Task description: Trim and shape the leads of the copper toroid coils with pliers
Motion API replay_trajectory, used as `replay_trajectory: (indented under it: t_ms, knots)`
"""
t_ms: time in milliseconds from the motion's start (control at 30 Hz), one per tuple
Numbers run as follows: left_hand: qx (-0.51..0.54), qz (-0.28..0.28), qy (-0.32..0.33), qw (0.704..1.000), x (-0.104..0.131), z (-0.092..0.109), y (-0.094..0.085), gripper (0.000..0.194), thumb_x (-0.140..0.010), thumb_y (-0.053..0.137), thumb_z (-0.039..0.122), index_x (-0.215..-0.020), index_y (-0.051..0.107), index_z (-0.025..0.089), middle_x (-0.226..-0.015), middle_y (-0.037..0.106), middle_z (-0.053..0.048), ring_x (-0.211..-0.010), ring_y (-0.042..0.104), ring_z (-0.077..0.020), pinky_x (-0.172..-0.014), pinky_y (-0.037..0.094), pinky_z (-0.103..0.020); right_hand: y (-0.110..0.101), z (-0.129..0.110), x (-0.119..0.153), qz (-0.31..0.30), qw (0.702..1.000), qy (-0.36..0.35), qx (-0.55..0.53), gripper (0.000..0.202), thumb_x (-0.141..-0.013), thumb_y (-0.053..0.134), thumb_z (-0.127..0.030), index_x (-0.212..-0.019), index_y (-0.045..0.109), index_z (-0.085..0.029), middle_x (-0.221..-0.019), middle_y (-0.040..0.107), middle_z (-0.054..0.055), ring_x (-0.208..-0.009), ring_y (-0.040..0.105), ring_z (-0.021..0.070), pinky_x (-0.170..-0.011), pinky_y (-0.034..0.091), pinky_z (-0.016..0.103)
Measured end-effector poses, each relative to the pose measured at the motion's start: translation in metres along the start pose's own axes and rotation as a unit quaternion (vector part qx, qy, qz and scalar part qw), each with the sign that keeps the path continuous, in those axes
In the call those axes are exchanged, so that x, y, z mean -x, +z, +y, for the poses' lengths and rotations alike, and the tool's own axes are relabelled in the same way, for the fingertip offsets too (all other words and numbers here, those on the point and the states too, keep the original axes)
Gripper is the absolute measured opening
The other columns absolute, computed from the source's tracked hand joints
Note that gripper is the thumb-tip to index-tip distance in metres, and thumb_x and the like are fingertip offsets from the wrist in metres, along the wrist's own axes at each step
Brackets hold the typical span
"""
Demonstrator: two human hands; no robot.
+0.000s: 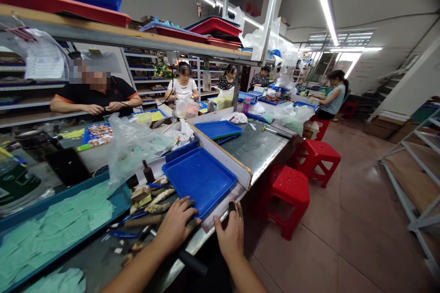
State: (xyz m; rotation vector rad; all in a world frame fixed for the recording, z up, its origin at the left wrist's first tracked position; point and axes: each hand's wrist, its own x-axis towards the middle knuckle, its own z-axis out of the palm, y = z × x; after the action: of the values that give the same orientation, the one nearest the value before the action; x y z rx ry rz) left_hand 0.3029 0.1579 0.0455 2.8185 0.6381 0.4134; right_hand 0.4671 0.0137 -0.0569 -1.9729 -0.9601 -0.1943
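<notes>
My left hand (176, 228) lies on the near corner of an empty blue tray (201, 178), with its fingers curled over the tray's rim. Under this hand a dark tool handle (192, 225) shows. My right hand (229, 234) rests at the metal bench's front edge (206, 240), just right of the tray's corner. A small dark tip (233, 206) sticks up by its fingers; what it is, I cannot tell. Worn pliers and tools (151, 203) lie left of the tray.
A long blue tray (118, 201) of pale green slips is at the left, with a clear plastic bag (132, 146) behind it. Red stools (287, 194) stand along the aisle on the right. Several people work across and further down the bench. A metal rack (417, 183) is at the far right.
</notes>
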Motion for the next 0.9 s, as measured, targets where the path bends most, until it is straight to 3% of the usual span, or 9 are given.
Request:
replay_trajectory:
  t_ms: [300,400,500,600,733,900]
  knots:
    - [0.012,0.037,-0.042,0.998,0.013,0.013,-0.004,0.035,-0.097,0.059,0.045,-0.124,0.071,0.026,-0.146,0.06,-0.012,-0.148,0.041,-0.0377,-0.122,0.029,-0.065,0.0,0.0,0.002,-0.012,1.0,0.004,-0.016,0.071,-0.1,0.052,-0.058,-0.145,0.047,-0.003,-0.152,0.046,0.026,-0.15,0.03,0.0388,-0.118,0.034,0.057]
    - [0.018,0.05,-0.055,0.997,0.039,0.033,-0.01,0.033,-0.099,0.055,0.044,-0.123,0.071,0.027,-0.145,0.061,-0.012,-0.149,0.039,-0.0361,-0.122,0.03,-0.065,-0.001,0.004,0.002,-0.009,1.0,0.0,-0.027,0.071,-0.1,0.052,-0.059,-0.145,0.047,-0.004,-0.152,0.046,0.026,-0.15,0.031,0.037,-0.118,0.033,0.055]
    - [0.03,0.047,-0.049,0.997,0.081,0.062,-0.018,0.032,-0.098,0.057,0.049,-0.121,0.071,0.032,-0.143,0.063,-0.009,-0.146,0.044,-0.0348,-0.118,0.04,-0.06,-0.01,0.016,0.008,0.0,0.999,-0.008,-0.046,0.069,-0.1,0.051,-0.061,-0.141,0.05,-0.005,-0.15,0.048,0.025,-0.148,0.035,0.0341,-0.12,0.034,0.052]
    - [0.091,-0.019,-0.011,0.996,0.121,0.084,-0.03,0.032,-0.097,0.059,0.05,-0.126,0.067,0.038,-0.139,0.067,-0.006,-0.138,0.054,-0.0313,-0.116,0.046,-0.052,-0.022,0.03,0.024,0.017,0.998,0.0,-0.059,0.068,-0.102,0.047,-0.061,-0.14,0.051,-0.005,-0.145,0.051,0.025,-0.144,0.041,0.0348,-0.118,0.036,0.054]
    - [0.136,-0.029,-0.068,0.988,0.146,0.09,-0.045,0.026,-0.097,0.057,0.049,-0.118,0.068,0.039,-0.123,0.074,-0.005,-0.123,0.065,-0.0298,-0.104,0.056,-0.044,-0.029,0.032,0.04,0.028,0.998,0.003,-0.062,0.065,-0.102,0.047,-0.059,-0.14,0.051,-0.007,-0.143,0.054,0.024,-0.14,0.045,0.0355,-0.115,0.039,0.055]
    - [0.176,-0.02,-0.135,0.975,0.16,0.091,-0.049,0.025,-0.098,0.054,0.05,-0.113,0.069,0.037,-0.11,0.075,-0.004,-0.107,0.069,-0.0279,-0.098,0.057,-0.041,-0.026,0.021,0.026,0.027,0.997,-0.029,-0.064,0.061,-0.101,0.049,-0.061,-0.132,0.057,-0.009,-0.143,0.054,0.024,-0.141,0.045,0.0327,-0.117,0.039,0.05]
